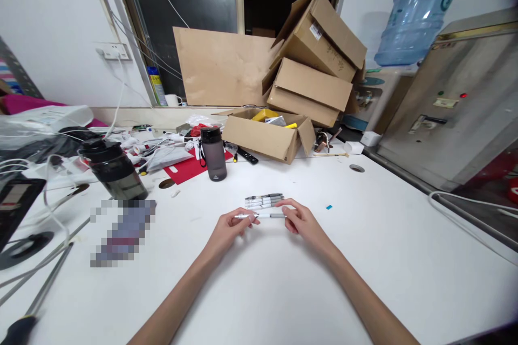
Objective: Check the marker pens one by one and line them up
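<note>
Between my two hands, a white pen (267, 215) with a grey end lies level above the white table. Its left part is pinched by the thumb and fingers of my left hand (231, 227). The grey right end is gripped by my right hand (300, 221), thumb against fingers. Just beyond it, several pens (263, 202) rest side by side on the table, a dark one farthest back and lighter ones nearer. My right fingertips are close to the right ends of those pens; whether they touch cannot be told.
A dark water bottle (213, 155) stands behind the pens, a larger black-lidded bottle (115, 170) to the left. Farther back are an open cardboard box (263, 137), a red folder (182, 168) and a remote (247, 156). A blue scrap (329, 207) lies right. Cables (60, 221) run along the left.
</note>
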`<state>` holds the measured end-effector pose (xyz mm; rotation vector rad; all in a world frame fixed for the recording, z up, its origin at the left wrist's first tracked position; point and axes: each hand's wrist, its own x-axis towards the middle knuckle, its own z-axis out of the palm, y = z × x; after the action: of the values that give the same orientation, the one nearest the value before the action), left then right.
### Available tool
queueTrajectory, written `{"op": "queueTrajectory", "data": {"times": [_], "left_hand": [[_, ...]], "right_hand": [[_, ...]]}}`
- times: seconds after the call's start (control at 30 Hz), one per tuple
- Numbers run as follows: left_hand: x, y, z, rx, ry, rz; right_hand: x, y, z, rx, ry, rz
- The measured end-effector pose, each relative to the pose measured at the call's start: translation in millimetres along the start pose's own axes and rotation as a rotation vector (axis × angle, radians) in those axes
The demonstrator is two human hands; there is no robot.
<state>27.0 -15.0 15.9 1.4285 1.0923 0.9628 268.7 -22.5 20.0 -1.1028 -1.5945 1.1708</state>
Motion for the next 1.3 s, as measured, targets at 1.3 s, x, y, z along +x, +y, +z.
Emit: {"op": "queueTrajectory", "data": {"times": [1.3], "left_hand": [[-6.6, 8.0, 9.6, 0.045, -0.017, 0.089]], "right_hand": [[-2.0, -1.6, 1.5, 0.032, -0.006, -0.07]]}}
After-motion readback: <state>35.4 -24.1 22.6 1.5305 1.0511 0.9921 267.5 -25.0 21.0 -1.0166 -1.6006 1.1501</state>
